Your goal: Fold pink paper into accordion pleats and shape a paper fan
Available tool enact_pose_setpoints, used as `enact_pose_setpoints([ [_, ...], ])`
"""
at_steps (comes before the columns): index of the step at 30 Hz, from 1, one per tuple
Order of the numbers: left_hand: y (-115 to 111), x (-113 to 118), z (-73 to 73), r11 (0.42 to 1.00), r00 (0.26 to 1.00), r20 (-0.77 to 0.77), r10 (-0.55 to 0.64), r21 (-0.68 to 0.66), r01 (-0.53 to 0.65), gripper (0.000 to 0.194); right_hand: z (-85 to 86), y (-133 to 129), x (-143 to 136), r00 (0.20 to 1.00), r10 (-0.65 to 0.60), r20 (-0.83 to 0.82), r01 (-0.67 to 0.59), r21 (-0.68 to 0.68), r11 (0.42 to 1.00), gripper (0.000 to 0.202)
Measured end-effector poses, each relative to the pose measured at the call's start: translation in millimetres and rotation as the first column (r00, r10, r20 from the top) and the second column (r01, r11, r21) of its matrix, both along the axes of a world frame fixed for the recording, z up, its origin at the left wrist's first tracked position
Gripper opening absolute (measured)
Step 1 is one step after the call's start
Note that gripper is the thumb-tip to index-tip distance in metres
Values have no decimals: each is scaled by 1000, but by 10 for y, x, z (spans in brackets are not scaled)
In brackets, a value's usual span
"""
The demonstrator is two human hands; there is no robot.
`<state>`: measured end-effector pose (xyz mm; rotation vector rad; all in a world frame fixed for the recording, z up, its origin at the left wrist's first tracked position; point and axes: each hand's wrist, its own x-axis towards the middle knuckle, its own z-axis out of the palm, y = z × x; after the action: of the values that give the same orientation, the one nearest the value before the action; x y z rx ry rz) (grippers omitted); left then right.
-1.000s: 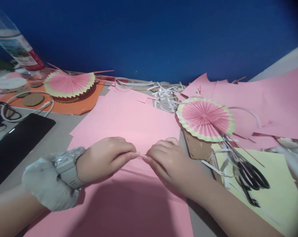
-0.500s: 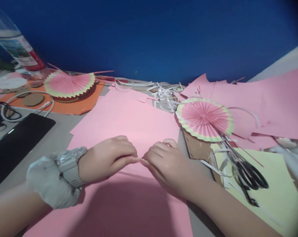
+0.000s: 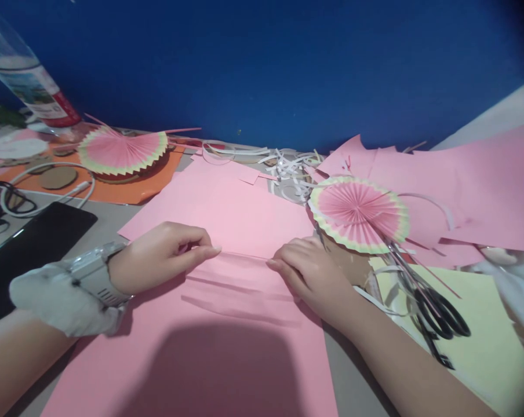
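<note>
Between my hands is a pink sheet of paper [image 3: 244, 275] with several crosswise creases, its far edge drawn in a straight line. My left hand [image 3: 164, 255], with a grey watch and a pale scrunchie on the wrist, pinches the left end of that edge between thumb and fingers. On the other end, my right hand [image 3: 312, 278] has its fingers curled over the paper, thumb at the edge. Underneath lie larger pink paper sheets [image 3: 201, 202], shadowed at the front.
Right of my hands, a round pleated pink paper fan [image 3: 360, 211] and black-handled scissors [image 3: 438, 310] lie near yellow paper [image 3: 483, 324]. On the left are a black phone [image 3: 40, 249], another pleated fan [image 3: 123, 152] and a plastic bottle [image 3: 40, 87]. White paper strips [image 3: 288, 165] lie at the back.
My hands, close together at the middle of the paper before, have moved apart along its edge and slightly away from me. The creased paper between them now shows.
</note>
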<state>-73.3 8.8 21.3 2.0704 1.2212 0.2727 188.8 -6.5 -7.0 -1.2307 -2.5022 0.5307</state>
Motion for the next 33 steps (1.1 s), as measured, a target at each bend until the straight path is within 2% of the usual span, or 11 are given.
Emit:
enact_pose_setpoints([
  [4,76,-81,-24,995,995,30,-91,-37,92,27,-22,-17,-10,999,-6,31,6,18,1000,29],
  [8,121,-125,-38,989,995,36,-98,-109,102,28,-28,-23,-9,999,-17,49,17,2,1000,28],
  [14,134,-166,-83,972,994,110,-10,-233,36,24,-44,-28,-3,999,-39,30,40,-43,998,26],
  [20,139,-180,-67,961,989,145,17,-275,24,27,-12,-19,-6,998,-50,-25,48,-77,996,26],
  [22,144,-179,-53,976,985,173,6,-217,32,26,-2,-15,-2,997,-39,-59,35,-77,996,23],
  [25,142,-153,-18,993,975,205,-82,-63,97,26,-4,-17,-2,997,-30,-68,26,-51,998,18],
  [29,92,-53,20,983,979,102,-179,71,172,19,-15,-28,-25,999,-8,-42,8,-13,1000,18],
  [33,22,64,-34,963,972,7,-234,136,231,20,-3,-34,-45,999,17,-30,-16,38,999,17],
])
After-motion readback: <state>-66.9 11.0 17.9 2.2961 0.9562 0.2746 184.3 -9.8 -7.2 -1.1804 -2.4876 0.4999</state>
